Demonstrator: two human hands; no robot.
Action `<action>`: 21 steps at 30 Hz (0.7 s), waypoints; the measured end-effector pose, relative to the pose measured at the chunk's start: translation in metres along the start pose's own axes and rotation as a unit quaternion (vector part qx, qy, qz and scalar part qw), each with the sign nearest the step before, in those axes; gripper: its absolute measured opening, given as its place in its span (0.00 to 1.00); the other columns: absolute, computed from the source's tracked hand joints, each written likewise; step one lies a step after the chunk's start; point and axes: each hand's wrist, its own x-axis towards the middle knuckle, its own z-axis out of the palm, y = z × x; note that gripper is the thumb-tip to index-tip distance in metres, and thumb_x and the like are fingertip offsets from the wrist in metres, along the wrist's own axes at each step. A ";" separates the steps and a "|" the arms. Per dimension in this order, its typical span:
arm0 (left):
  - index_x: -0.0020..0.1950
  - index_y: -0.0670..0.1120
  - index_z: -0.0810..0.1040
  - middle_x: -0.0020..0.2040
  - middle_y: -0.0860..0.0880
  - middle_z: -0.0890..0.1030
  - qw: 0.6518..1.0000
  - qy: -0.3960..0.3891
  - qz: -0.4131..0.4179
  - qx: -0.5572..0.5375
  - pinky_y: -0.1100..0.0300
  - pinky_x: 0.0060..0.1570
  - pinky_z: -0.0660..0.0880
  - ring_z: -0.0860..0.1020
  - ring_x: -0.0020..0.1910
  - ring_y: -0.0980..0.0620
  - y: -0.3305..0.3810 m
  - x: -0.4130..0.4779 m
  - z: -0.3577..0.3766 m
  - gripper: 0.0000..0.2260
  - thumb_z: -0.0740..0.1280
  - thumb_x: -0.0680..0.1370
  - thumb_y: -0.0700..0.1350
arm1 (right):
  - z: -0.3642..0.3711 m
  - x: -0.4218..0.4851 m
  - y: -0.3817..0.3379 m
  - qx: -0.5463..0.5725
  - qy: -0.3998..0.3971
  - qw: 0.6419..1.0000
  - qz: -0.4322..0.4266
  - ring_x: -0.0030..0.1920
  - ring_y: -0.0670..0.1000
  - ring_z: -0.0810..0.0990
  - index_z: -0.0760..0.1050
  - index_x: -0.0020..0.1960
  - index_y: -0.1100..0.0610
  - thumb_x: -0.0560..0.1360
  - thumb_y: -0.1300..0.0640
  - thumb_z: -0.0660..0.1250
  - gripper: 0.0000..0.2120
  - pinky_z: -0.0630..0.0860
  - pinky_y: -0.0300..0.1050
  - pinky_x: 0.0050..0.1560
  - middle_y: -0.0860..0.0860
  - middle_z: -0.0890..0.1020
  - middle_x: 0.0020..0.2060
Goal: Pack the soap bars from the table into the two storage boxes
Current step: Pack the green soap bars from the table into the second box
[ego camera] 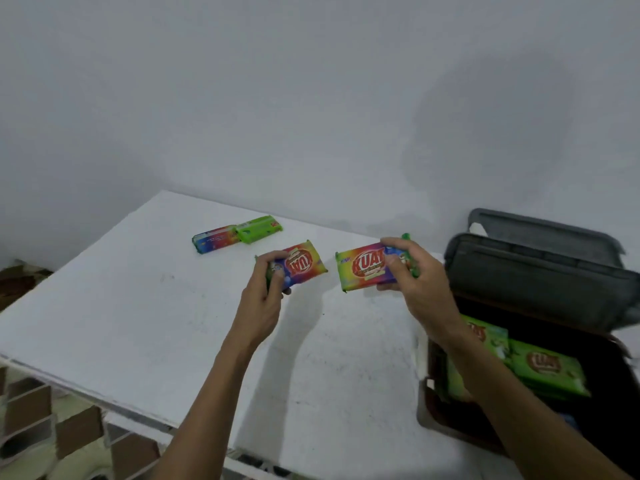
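Both forearms come up from the bottom edge toward the middle of the white table (138, 306), and I have a soap bar in each hand. In my left hand (266, 289) the fingers and thumb are closed around one end of a rainbow-wrapped soap bar (303, 266), pinching it above the table; its red "KUAT" lettering reads upside down to me. My right hand (412, 275) clamps the right end of a second rainbow bar (363, 268), thumb on the printed face, fingers curled over the top edge. Here "KUAT" reads upright, with smaller script under it that I cannot make out. Something green shows behind that hand's fingers, but I cannot tell whether it is this wrapper's end or another bar.

Off the table's right edge sits the open storage box (433, 414), with at least two green soap bars (550, 368) inside; "Kuat" is legible on the nearer one, while my right forearm covers part of the other. Its grey lid (540, 282) stands tilted up at the back. A second grey lid or box (540, 230) peeks out behind, mostly hidden.

Near the table's far edge lie two more bars, touching end to end: a rainbow bar on its side (214, 239) and a green bar (259, 228). Their print is too small and blurred to read
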 end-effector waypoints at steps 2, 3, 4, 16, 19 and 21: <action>0.63 0.53 0.70 0.58 0.51 0.76 0.999 -0.033 0.015 -0.010 0.67 0.41 0.75 0.78 0.47 0.53 0.014 -0.008 0.023 0.10 0.56 0.84 0.43 | -0.031 -0.015 -0.005 -0.017 0.013 1.000 -0.001 0.49 0.49 0.83 0.75 0.62 0.53 0.80 0.60 0.62 0.12 0.82 0.40 0.41 0.46 0.77 0.53; 0.63 0.53 0.70 0.59 0.53 0.76 0.998 -0.049 0.022 -0.014 0.67 0.42 0.75 0.78 0.48 0.54 0.021 -0.012 0.035 0.10 0.57 0.83 0.43 | -0.046 -0.023 -0.007 -0.022 0.022 1.000 -0.004 0.49 0.46 0.83 0.75 0.63 0.53 0.80 0.61 0.63 0.13 0.81 0.39 0.41 0.46 0.77 0.53; 0.64 0.53 0.70 0.59 0.55 0.75 0.997 -0.065 0.029 -0.017 0.66 0.42 0.76 0.78 0.49 0.55 0.028 -0.017 0.047 0.11 0.59 0.83 0.43 | -0.062 -0.031 -0.008 -0.030 0.031 0.999 -0.008 0.48 0.42 0.82 0.76 0.62 0.53 0.80 0.61 0.63 0.13 0.80 0.37 0.39 0.45 0.77 0.53; 0.65 0.49 0.73 0.62 0.51 0.75 0.981 -0.129 0.045 -0.136 0.61 0.46 0.80 0.78 0.58 0.53 0.085 -0.060 0.178 0.23 0.74 0.72 0.40 | -0.210 -0.129 0.008 -0.123 0.072 0.987 0.078 0.53 0.44 0.80 0.76 0.62 0.47 0.78 0.58 0.66 0.14 0.81 0.38 0.43 0.43 0.78 0.54; 0.66 0.51 0.72 0.62 0.53 0.76 0.977 -0.148 0.039 -0.148 0.61 0.45 0.80 0.79 0.57 0.55 0.093 -0.067 0.197 0.25 0.75 0.71 0.40 | -0.231 -0.145 0.013 -0.151 0.073 0.979 0.114 0.53 0.45 0.80 0.75 0.63 0.46 0.78 0.57 0.66 0.14 0.82 0.40 0.47 0.43 0.78 0.55; 0.66 0.54 0.72 0.61 0.56 0.76 0.977 -0.154 0.037 -0.146 0.62 0.44 0.80 0.79 0.55 0.57 0.097 -0.071 0.206 0.26 0.75 0.71 0.42 | -0.240 -0.152 0.017 -0.167 0.059 0.973 0.147 0.54 0.46 0.79 0.74 0.63 0.47 0.78 0.58 0.66 0.15 0.82 0.40 0.48 0.46 0.77 0.57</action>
